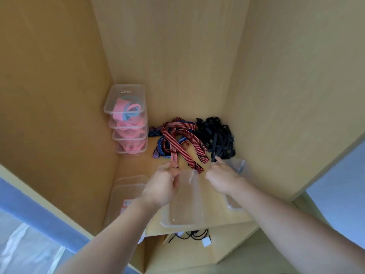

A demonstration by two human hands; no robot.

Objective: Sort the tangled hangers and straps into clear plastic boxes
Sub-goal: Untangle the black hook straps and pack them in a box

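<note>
A tangle of red-and-black striped straps [177,139], blue striped straps [164,147] and black straps [217,135] lies at the back of a wooden cupboard shelf. In front of it sits an empty clear plastic box [183,210]. My left hand [164,184] hovers over the box's left side, fingers curled round the near end of a red striped strap. My right hand [223,177] is to the right of that box, its curled fingers pinching the near end of a black strap.
A stack of clear boxes [126,119] holding pink and light-blue straps stands in the back left corner. Clear boxes or lids [128,186] lie at front left, and another clear box [239,167] sits under my right hand. Cables [193,234] lie below the shelf edge.
</note>
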